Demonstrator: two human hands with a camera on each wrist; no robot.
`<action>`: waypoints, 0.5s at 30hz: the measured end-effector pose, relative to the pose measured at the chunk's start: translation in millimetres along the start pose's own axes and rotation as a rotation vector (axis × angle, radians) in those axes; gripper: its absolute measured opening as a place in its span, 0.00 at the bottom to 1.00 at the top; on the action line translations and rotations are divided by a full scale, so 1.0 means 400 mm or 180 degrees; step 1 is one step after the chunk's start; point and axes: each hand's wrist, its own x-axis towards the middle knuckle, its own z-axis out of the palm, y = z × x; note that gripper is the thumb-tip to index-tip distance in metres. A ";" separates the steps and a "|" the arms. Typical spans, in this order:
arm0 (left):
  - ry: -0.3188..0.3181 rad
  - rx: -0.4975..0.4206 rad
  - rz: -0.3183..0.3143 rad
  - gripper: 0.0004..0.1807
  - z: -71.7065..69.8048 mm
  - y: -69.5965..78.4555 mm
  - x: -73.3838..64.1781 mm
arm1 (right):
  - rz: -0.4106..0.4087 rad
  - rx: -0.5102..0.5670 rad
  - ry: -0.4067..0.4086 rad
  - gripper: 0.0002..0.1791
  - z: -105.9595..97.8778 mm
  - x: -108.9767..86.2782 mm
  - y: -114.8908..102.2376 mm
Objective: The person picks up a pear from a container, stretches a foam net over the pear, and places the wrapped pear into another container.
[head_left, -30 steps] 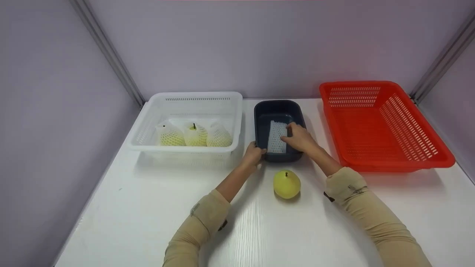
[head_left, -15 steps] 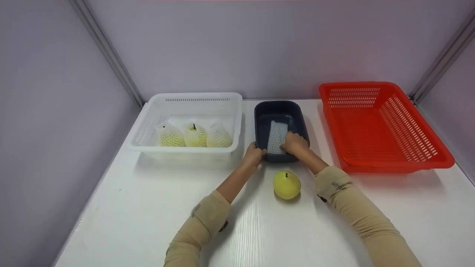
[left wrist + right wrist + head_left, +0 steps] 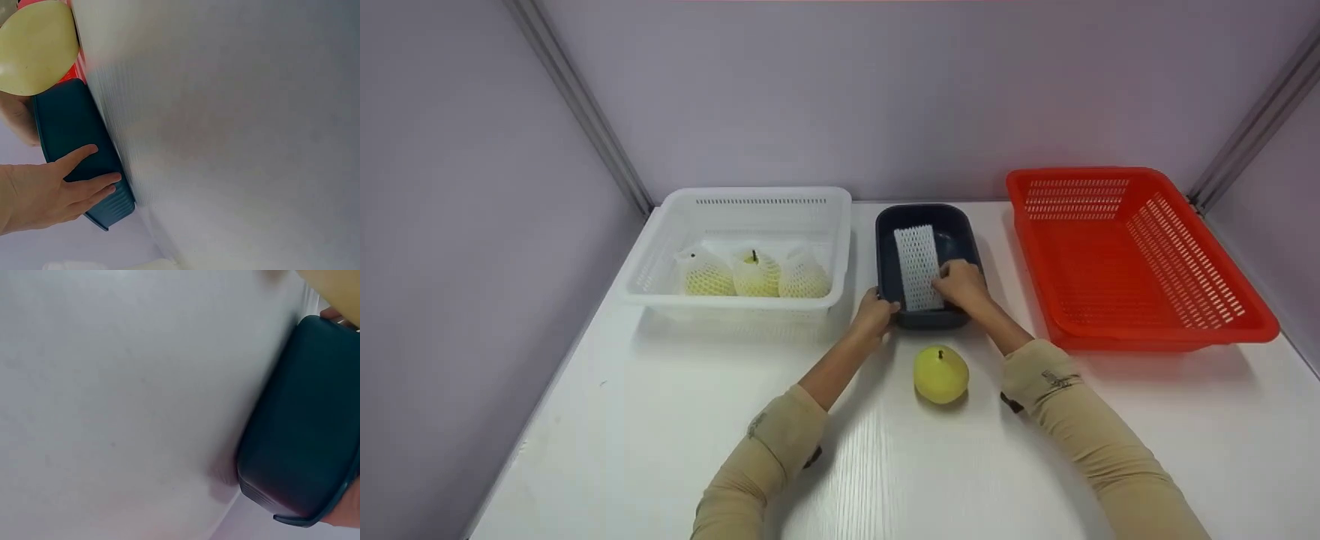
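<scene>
A flat white foam fruit net (image 3: 917,262) is inside the dark blue bin (image 3: 889,259), leaning a little to the left. My right hand (image 3: 962,283) reaches over the bin's right rim and pinches the net's right edge between thumb and fingers. At the bin's front left corner, my left hand (image 3: 873,315) steadies it from outside. In the left wrist view the left thumb and fingers (image 3: 101,181) lie nearly straight against the outer wall. A bare yellow pear (image 3: 941,373) stands on the table just in front of the bin, stem up.
To the left, a white basket (image 3: 735,302) holds three pears (image 3: 757,276) in foam nets. A red slotted basket (image 3: 1117,262) stands on the right, with its interior bare. A grey wall (image 3: 840,97) rises behind all of them. The table (image 3: 675,420) is white.
My right hand has closed on the foam net, and the net has shifted away from me and tilted left. The left hand, bin and pear have stayed in place.
</scene>
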 end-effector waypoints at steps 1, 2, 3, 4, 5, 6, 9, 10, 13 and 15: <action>0.0000 -0.0009 0.0000 0.31 0.000 0.000 0.001 | 0.0014 0.0066 0.0027 0.08 -0.002 -0.001 0.000; 0.0001 -0.0012 -0.0001 0.32 0.000 -0.001 0.001 | 0.0008 0.0128 0.0072 0.10 -0.004 -0.003 0.000; 0.0006 -0.0015 0.0002 0.32 0.000 -0.001 0.002 | -0.0002 0.0197 0.0118 0.13 -0.007 -0.004 0.000; 0.0013 -0.0012 -0.0006 0.32 0.000 -0.002 0.002 | -0.0016 0.0267 0.0153 0.15 -0.011 -0.005 0.000; 0.0017 -0.0010 -0.0009 0.32 -0.001 -0.002 0.003 | -0.0032 0.0337 0.0187 0.16 -0.015 -0.007 0.000; 0.0023 -0.0007 -0.0012 0.32 -0.001 -0.002 0.003 | -0.0051 0.0402 0.0227 0.16 -0.020 -0.009 0.000; 0.0027 -0.0022 0.0008 0.32 -0.001 -0.003 0.003 | -0.0116 0.0651 0.0352 0.16 -0.036 -0.019 -0.002; 0.0024 -0.0031 0.0016 0.32 0.000 -0.004 0.004 | -0.0117 0.0725 0.0383 0.16 -0.042 -0.023 -0.003; 0.0018 -0.0053 0.0023 0.31 0.000 -0.003 0.004 | -0.0100 0.0978 0.0476 0.16 -0.062 -0.039 -0.006; 0.0018 -0.0063 0.0008 0.31 0.000 -0.002 0.004 | -0.0098 0.1193 0.0538 0.15 -0.075 -0.051 -0.008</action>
